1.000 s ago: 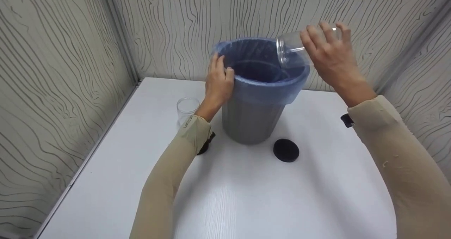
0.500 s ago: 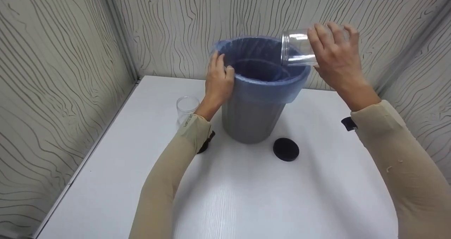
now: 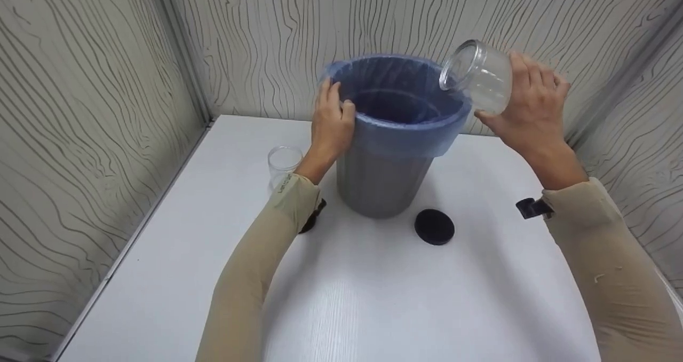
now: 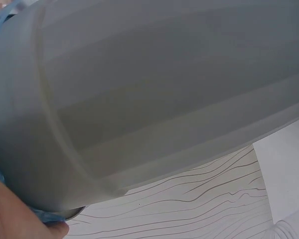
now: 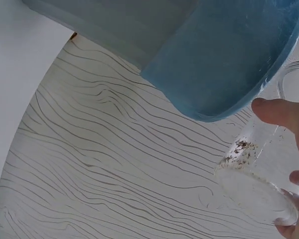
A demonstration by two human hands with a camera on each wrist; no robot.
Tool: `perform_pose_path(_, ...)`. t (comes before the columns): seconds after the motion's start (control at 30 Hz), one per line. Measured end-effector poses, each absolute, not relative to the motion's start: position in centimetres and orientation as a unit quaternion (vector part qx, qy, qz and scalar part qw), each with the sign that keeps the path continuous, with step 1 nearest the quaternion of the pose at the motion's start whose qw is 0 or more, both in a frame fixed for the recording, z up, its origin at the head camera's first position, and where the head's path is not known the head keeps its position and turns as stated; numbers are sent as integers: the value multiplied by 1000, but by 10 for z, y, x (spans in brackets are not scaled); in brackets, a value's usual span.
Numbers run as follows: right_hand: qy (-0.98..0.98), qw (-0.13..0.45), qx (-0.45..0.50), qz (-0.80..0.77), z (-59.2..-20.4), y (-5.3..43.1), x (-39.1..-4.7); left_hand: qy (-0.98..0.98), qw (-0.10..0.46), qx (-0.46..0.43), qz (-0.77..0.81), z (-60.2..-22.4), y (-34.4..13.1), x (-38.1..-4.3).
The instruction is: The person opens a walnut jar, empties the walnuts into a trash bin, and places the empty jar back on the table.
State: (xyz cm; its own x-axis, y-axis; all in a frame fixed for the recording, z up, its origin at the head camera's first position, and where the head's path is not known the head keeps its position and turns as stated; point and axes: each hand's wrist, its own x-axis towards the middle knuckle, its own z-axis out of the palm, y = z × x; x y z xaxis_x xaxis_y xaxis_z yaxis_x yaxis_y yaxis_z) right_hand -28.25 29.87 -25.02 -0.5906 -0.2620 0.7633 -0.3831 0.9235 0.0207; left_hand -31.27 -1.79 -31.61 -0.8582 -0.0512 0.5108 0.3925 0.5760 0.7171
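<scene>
A grey trash can (image 3: 379,186) lined with a blue plastic bag (image 3: 397,140) stands upright on the white table. My left hand (image 3: 333,119) grips its left rim, and the thumb shows at the bag's edge in the left wrist view. Beyond the right rim, my right hand (image 3: 533,103) holds a clear jar (image 3: 488,81) without a lid. The jar is tilted, its mouth facing left and up over the bag's right edge. Small brown flakes (image 5: 241,152) cling to the jar's wall near its base, seen in the right wrist view.
Another clear jar (image 3: 283,162) stands behind my left wrist, partly hidden. A round black lid (image 3: 434,226) lies in front of the trash can. Something dark (image 3: 310,220) shows beneath the left cuff. Wood-grain patterned panels (image 3: 256,41) enclose the table (image 3: 341,298) at the back and sides.
My right hand has shifted right and slightly down, turning the jar from nearly level, mouth toward the can, to mouth tipped upward. The left hand keeps its place on the rim.
</scene>
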Motion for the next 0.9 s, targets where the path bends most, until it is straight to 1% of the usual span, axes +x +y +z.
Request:
perform_pose_path(0.07,-895,399,164,111,-255,302,-280,-853,244,-99,-451,-315,-18,-312)
perform_pose_path(0.2,-890,390,136,192,-266,309,-276,-854,244,-95,-450,-313,-18,-310)
perform_pose_path(0.43,-861,407,99,289,-284,321,-274,-853,249,-99,-448,-310,-17,-309)
perform_pose_path(0.53,-851,402,83,327,-289,325,-273,-854,249,-100,-446,-309,-16,-309)
perform_pose_path(0.73,-842,370,59,387,-300,331,-272,-852,253,-101,-447,-310,-17,-309)
perform_pose_path(0.9,-848,322,30,421,-312,338,-271,-849,254,-104,-451,-311,-17,-309)
